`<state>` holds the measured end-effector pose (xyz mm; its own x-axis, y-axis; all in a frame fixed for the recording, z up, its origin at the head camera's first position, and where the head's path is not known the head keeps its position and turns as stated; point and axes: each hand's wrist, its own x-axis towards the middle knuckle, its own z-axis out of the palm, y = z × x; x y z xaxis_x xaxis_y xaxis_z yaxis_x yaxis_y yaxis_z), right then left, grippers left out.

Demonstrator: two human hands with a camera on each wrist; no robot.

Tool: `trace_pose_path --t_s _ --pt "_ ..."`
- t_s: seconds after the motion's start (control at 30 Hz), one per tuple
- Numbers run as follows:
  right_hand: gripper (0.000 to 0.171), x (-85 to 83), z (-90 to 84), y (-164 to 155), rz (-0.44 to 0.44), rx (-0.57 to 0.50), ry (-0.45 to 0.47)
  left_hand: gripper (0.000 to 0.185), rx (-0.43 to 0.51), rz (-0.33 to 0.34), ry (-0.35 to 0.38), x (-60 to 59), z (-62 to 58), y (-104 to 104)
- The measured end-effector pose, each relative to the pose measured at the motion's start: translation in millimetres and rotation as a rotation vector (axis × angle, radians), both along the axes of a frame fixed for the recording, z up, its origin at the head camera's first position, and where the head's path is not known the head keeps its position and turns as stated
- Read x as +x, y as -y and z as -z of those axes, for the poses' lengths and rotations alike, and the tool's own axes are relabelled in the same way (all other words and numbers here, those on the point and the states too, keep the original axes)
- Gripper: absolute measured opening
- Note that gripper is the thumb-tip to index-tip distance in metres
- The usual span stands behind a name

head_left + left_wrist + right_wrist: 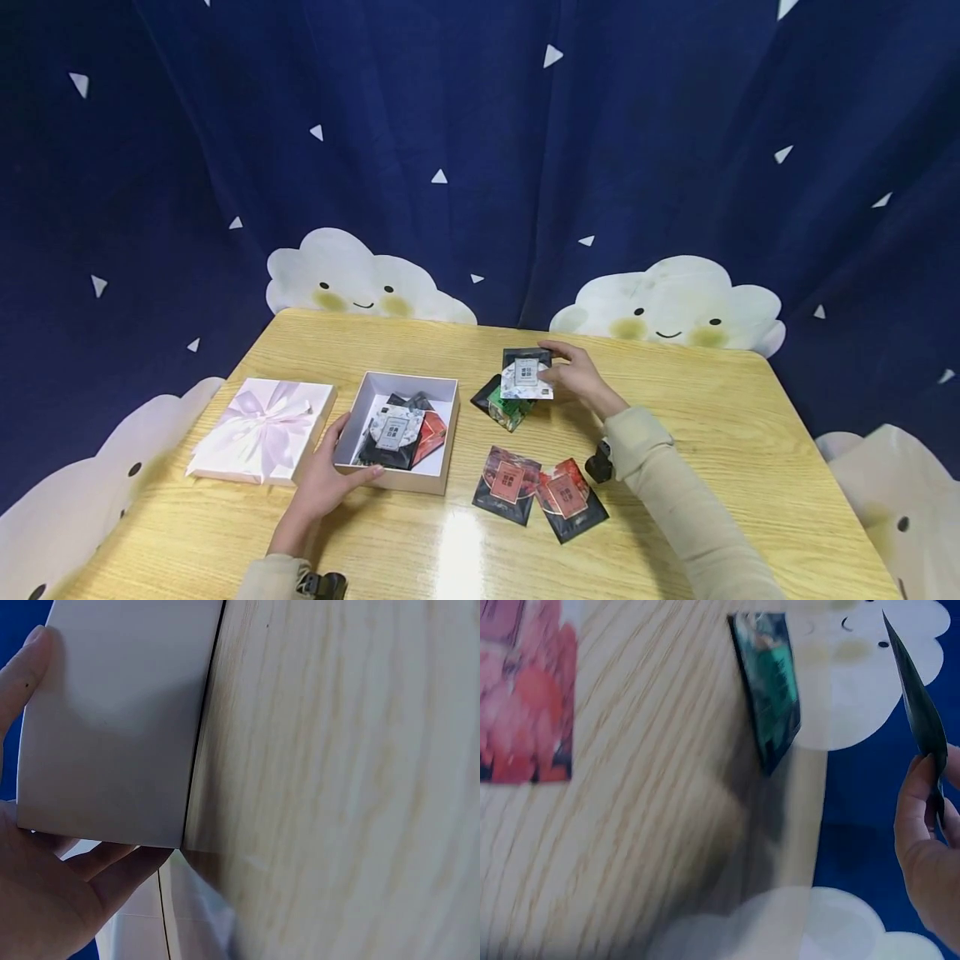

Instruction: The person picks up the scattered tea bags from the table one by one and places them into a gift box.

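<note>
Left hand (322, 485) grips box (408, 481) corner; right hand (580, 375) pinches sachet (526, 375).

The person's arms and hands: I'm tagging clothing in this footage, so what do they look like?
The left hand and right hand wear no gloves. The left sleeve and right sleeve are plain beige; the right cuff looks folded back. A small black device sits at each wrist: left device, right device.

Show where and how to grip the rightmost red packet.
Probably pinch the red packet by its right corner, coming from the right: it lies flat, and its left corner crowds a neighbouring packet. The right hand holds another packet, so empty it first.
</note>
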<state>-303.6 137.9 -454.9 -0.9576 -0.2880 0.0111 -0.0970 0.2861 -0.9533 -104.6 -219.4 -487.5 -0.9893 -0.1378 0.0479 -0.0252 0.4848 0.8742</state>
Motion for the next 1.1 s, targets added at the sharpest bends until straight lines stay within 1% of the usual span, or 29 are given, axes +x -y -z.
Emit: trace_pose_path --t_s 0.23,0.43,0.57,0.73,0.87,1.1 --pt "0.059 11.9 -12.4 12 -0.049 -0.096 0.051 0.1 -0.02 0.001 -0.004 -0.1 2.0 1" --pt "0.059 22.7 -23.5 24 -0.078 -0.118 0.071 0.1 -0.004 0.004 -0.016 0.2 2.0 1" --pt "0.059 29.6 -29.6 31 -0.106 -0.144 0.102 0.099 0.002 0.002 -0.025 -0.4 3.3 0" --pt "0.058 36.9 -33.7 41 -0.132 -0.165 0.121 0.098 0.0 -0.004 -0.02 -0.7 4.4 0" --pt "0.057 42.3 -36.1 50 -0.147 -0.167 0.119 0.098 0.004 -0.004 -0.013 -0.8 4.2 0" --pt "0.056 54.3 -39.4 68 -0.219 -0.187 0.12 0.098 0.003 0.002 -0.01 -0.2 2.2 0"
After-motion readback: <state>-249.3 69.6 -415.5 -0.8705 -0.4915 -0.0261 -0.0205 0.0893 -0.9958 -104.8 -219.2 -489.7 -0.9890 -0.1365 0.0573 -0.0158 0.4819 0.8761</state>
